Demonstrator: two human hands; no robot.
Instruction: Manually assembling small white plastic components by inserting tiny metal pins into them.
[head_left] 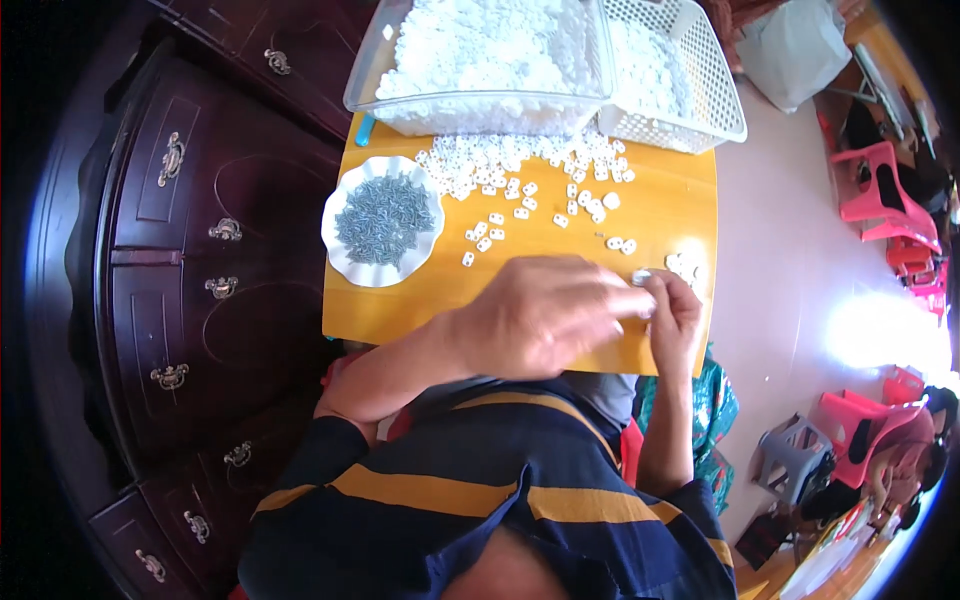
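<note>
My right hand [676, 318] is closed in a pinch above the right side of the wooden table, holding a small white plastic piece [641, 276] at its fingertips. From the left, my left hand [550, 312] reaches across, its fingertips meeting the right hand's fingers. Motion smears those left fingers, and whether anything is between them cannot be made out. Just beyond the right hand lies a little group of white pieces [684, 268]. Loose white two-holed pieces [497, 218] are scattered farther back. A white scalloped dish [337, 247] at the left holds many small dark metal pins [385, 218].
At the table's [380, 310] far edge stand a clear bin [480, 103] and a white perforated basket [715, 85], both full of white pieces. Dark wooden drawers [170, 250] line the left. Pink chairs [885, 195] and a grey stool [790, 455] stand on the floor to the right.
</note>
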